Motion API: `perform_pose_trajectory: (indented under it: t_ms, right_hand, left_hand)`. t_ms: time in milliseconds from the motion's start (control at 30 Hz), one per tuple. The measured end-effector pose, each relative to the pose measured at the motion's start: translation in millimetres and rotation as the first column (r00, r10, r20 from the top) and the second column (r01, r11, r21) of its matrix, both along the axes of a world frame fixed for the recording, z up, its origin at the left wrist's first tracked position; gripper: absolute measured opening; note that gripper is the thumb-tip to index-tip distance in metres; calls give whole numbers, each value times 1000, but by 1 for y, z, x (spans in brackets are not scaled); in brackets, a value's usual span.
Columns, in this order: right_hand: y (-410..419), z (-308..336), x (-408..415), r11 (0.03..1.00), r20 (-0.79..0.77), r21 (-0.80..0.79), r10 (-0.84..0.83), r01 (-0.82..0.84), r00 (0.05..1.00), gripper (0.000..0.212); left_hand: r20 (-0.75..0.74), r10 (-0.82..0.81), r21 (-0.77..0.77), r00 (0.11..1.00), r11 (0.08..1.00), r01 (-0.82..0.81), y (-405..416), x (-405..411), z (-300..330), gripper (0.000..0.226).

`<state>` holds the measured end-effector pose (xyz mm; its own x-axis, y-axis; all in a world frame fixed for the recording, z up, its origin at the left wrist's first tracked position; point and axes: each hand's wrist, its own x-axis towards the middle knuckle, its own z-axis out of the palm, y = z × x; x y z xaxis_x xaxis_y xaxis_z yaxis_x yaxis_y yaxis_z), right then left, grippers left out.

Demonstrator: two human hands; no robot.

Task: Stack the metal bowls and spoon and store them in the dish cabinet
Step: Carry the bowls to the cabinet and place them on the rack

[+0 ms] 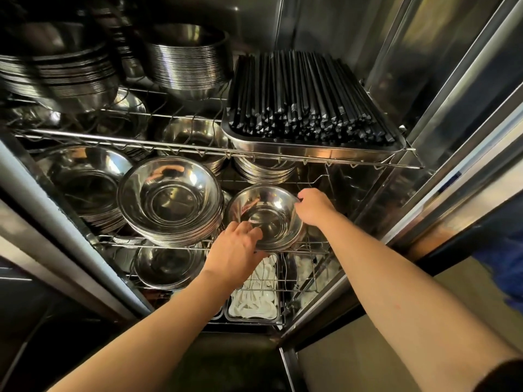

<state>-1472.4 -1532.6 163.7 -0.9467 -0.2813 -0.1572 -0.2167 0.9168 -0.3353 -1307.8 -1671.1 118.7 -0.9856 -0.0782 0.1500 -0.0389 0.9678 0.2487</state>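
Note:
A small stack of metal bowls [267, 215] rests on the middle wire shelf [311, 246] of the open dish cabinet, right of centre. My left hand [236, 248] grips the near rim of this stack. My right hand [312, 206] holds its far right rim. To its left stands a taller stack of wider metal bowls [169, 193]. No spoon is visible in the bowls.
The top wire shelf [175, 144] carries more bowl stacks [188, 59] and a steel tray of black chopsticks [308, 100]. Below, white spoons [256, 298] fill a tray beside another bowl [167, 264]. The cabinet's steel door frame [441, 154] stands at right.

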Motion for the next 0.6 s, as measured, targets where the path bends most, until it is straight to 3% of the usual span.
perform_pose_trajectory:
  t_ms: [300,467,533,600]
  right_hand:
    - [3,-15,5,995,-8,-6,-103,103,995,25]
    - [7,-20,12,973,79,-148,-169,179,982,16]
    - [10,-22,16,905,184,-318,-233,283,955,21]
    - [14,-26,24,773,368,-458,-285,440,885,38]
  left_hand:
    - [7,47,83,999,995,-48,-15,5,-2,37]
    - [-22,81,117,996,990,-78,-18,8,1,36]
    - [-33,111,143,993,984,-106,-17,11,1,44]
    - [-28,178,244,984,956,-166,-14,15,-2,59]
